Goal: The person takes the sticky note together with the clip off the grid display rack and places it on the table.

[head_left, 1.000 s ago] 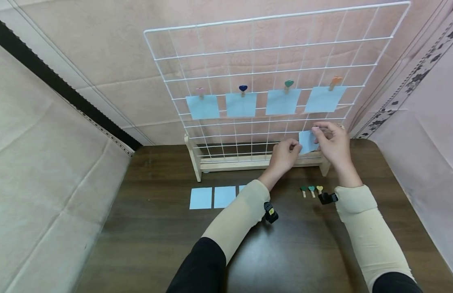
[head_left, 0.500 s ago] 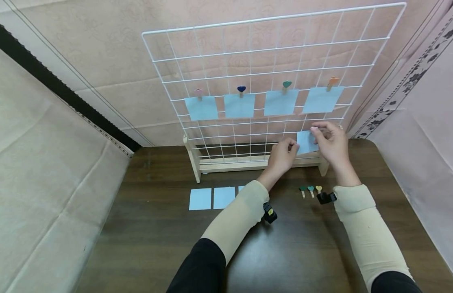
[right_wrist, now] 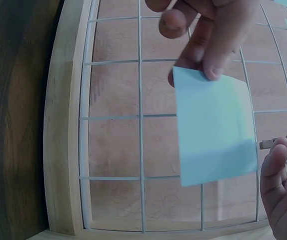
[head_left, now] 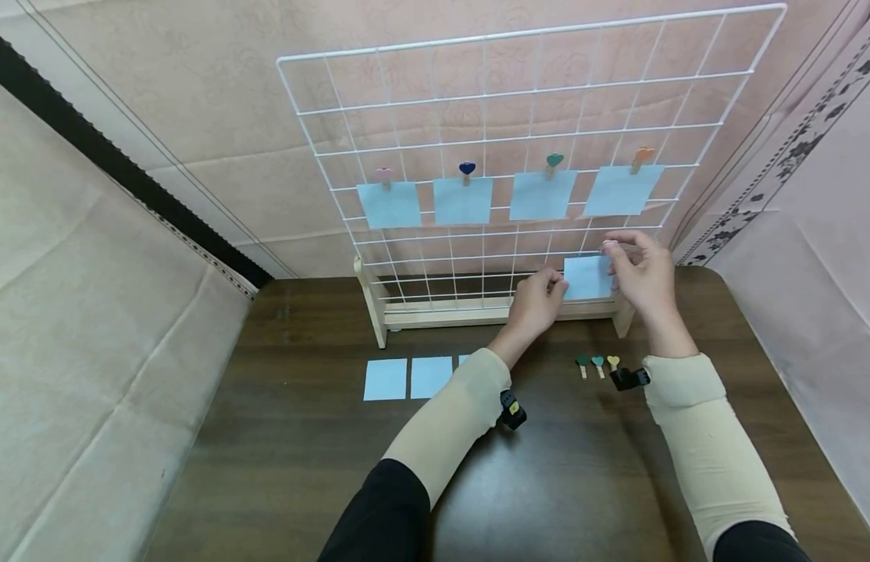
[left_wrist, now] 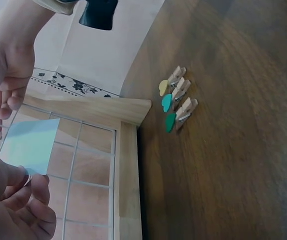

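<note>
A square light-blue paper note stands before the lower right of the white wire grid. My left hand pinches its left edge between thumb and finger. Beside its upper right edge, my right hand holds a small wooden clothespin. In the right wrist view that clothespin's tip points at the note's edge with a slight gap between them. The right fingers hide most of the clothespin. Across the grid above hang several blue notes, each under a clothespin with a coloured heart or similar top.
Three heart-topped clothespins, yellow, teal and green, lie on the wooden table near my right wrist. Blue notes lie in a row at the left, one partly behind my left sleeve. A wooden base supports the grid.
My left hand has moved slightly left and down with the note, so more of the note shows clear of the right fingers. The right hand has barely moved.
</note>
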A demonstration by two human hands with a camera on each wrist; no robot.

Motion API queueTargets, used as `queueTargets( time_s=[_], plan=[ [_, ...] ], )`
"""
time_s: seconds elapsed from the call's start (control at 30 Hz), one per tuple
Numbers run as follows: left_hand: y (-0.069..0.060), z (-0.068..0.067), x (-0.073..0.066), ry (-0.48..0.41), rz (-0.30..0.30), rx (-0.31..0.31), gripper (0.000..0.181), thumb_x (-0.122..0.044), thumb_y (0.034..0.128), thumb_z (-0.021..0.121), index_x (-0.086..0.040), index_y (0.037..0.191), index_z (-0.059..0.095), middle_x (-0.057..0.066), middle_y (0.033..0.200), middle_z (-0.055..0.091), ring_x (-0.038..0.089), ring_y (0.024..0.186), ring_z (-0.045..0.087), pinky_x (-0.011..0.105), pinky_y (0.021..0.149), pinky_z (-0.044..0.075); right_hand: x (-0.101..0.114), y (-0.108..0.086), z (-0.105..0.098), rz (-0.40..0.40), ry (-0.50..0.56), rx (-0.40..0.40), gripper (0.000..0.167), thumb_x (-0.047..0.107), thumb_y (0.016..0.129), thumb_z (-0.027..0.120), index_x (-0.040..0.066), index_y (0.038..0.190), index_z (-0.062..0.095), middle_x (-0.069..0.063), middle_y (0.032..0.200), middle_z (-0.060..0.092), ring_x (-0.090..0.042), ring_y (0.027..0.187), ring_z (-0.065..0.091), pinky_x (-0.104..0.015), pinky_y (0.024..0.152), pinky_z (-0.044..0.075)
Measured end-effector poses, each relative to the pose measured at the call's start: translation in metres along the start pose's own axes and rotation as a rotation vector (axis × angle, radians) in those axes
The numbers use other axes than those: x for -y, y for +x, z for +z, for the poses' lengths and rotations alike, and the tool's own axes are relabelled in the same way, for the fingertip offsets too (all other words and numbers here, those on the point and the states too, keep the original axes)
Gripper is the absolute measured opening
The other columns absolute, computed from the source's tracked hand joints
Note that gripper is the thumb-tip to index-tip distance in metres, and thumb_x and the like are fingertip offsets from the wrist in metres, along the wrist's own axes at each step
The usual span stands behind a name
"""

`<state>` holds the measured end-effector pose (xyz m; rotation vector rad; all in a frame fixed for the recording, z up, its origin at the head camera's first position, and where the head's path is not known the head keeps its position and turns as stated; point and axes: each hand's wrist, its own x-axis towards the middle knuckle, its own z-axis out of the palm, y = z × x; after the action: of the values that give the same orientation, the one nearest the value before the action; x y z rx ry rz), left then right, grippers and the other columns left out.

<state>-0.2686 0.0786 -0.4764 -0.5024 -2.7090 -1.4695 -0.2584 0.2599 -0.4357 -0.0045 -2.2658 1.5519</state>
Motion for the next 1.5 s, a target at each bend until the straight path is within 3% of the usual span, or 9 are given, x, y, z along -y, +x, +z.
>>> queueTargets(
  time_s=[0.1, 0.57, 0.83, 1.03, 1.13, 1.3, 1.5],
  plan=[
    [-0.001, -0.001, 0.003, 0.011, -0.004, 0.010, 0.024, -0.027, 0.1121, 0.055, -0.012, 0.122, 0.071, -0.004, 0.090, 0.065, 0.010, 0.063, 0.052, 0.023, 0.063, 0.045, -0.001, 0.001, -0.002, 0.007, 0.022, 0.000, 0.026, 0.017, 0.107, 0.062, 0.002, 0.128, 0.069, -0.008, 0.107, 0.073, -0.010, 0.068, 0.064, -0.021, 0.052, 0.053],
    [-0.008, -0.005, 0.009, -0.073, -0.019, 0.028, 0.023, -0.024, 0.1115, 0.057, -0.009, 0.117, 0.072, -0.001, 0.092, 0.069, 0.009, 0.062, 0.053, 0.024, 0.066, 0.046, 0.000, -0.007, -0.012, 0.043, 0.010, 0.004, 0.026, 0.020, 0.108, 0.061, 0.007, 0.130, 0.068, 0.008, 0.097, 0.068, -0.008, 0.072, 0.064, -0.018, 0.058, 0.054],
    [-0.016, -0.007, 0.011, -0.098, -0.007, 0.021, 0.020, -0.019, 0.1096, 0.060, -0.005, 0.112, 0.075, 0.000, 0.086, 0.070, 0.008, 0.059, 0.052, 0.021, 0.066, 0.045, -0.006, -0.013, -0.020, 0.088, 0.030, 0.011, 0.028, 0.027, 0.109, 0.059, 0.010, 0.130, 0.067, 0.010, 0.104, 0.066, -0.008, 0.073, 0.063, -0.020, 0.061, 0.056],
    [-0.023, -0.004, 0.018, -0.095, -0.004, 0.021, 0.018, -0.017, 0.1084, 0.061, -0.006, 0.104, 0.075, 0.004, 0.093, 0.075, 0.008, 0.059, 0.051, 0.020, 0.070, 0.045, -0.013, -0.019, -0.020, 0.109, 0.024, -0.001, 0.030, 0.027, 0.109, 0.061, 0.006, 0.129, 0.066, 0.007, 0.101, 0.067, -0.008, 0.069, 0.063, -0.019, 0.058, 0.056],
    [-0.028, -0.003, 0.026, -0.102, -0.039, 0.014, 0.018, -0.016, 0.1076, 0.063, -0.008, 0.097, 0.074, 0.003, 0.092, 0.075, 0.006, 0.064, 0.054, 0.022, 0.074, 0.047, -0.018, -0.024, -0.021, 0.121, -0.004, 0.014, 0.033, 0.028, 0.109, 0.060, 0.003, 0.131, 0.065, 0.007, 0.097, 0.067, -0.008, 0.069, 0.063, -0.021, 0.058, 0.056],
    [-0.037, -0.005, 0.041, -0.115, -0.096, 0.023, 0.020, -0.016, 0.1066, 0.065, -0.010, 0.090, 0.073, 0.002, 0.085, 0.072, 0.005, 0.072, 0.056, 0.024, 0.078, 0.050, -0.028, -0.032, -0.025, 0.134, -0.047, 0.075, 0.038, 0.027, 0.110, 0.059, -0.003, 0.133, 0.064, 0.003, 0.090, 0.067, -0.008, 0.070, 0.063, -0.022, 0.058, 0.055],
    [-0.047, -0.015, 0.051, -0.111, -0.106, 0.037, 0.017, -0.016, 0.1055, 0.066, -0.009, 0.095, 0.077, 0.003, 0.094, 0.075, 0.007, 0.070, 0.056, 0.025, 0.075, 0.050, -0.039, -0.037, -0.032, 0.173, -0.067, 0.160, 0.043, 0.028, 0.110, 0.058, -0.007, 0.136, 0.060, -0.004, 0.089, 0.066, -0.014, 0.069, 0.063, -0.024, 0.057, 0.056]
  ],
)
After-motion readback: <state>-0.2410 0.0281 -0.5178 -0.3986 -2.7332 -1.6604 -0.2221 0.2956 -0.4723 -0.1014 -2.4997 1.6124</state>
